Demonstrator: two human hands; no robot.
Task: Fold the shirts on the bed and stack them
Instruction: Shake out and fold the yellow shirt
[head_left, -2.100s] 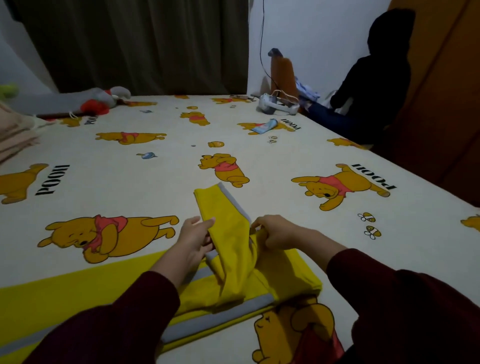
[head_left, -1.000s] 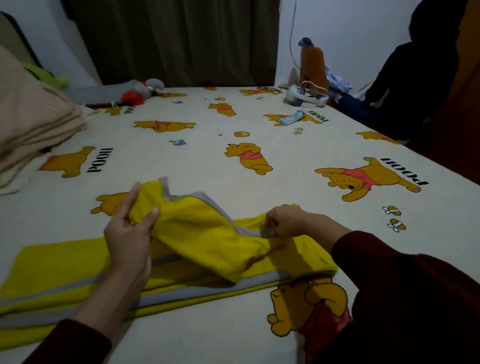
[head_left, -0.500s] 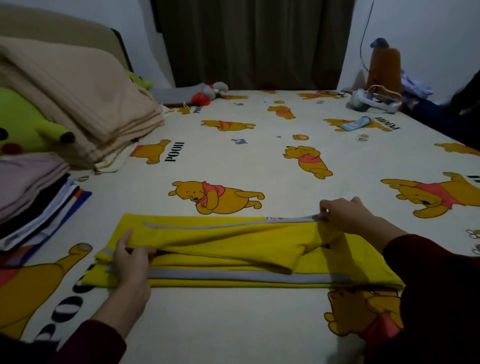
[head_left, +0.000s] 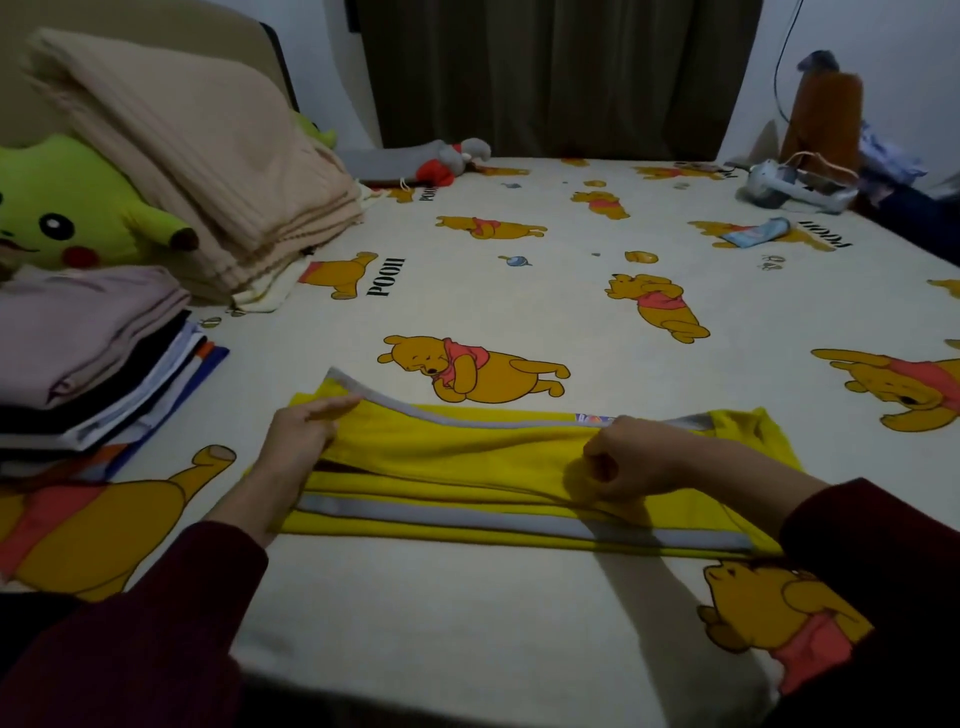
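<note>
Bed (head_left: 519, 613), yellow shirt (head_left: 467, 457) under both hands.

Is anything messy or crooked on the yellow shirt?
A little. The yellow shirt lies in a long strip, but its far left corner curls up off the bed by the left hand. The right end is rumpled past the right hand. Nothing looks torn or spilled.

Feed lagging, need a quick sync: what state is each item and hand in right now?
yellow shirt: folded into a long strip, flat on the bed
left hand: pinching the shirt's left end
right hand: closed on the shirt's top layer
clothes stack: folded, piled at left
beige blanket: folded
</note>
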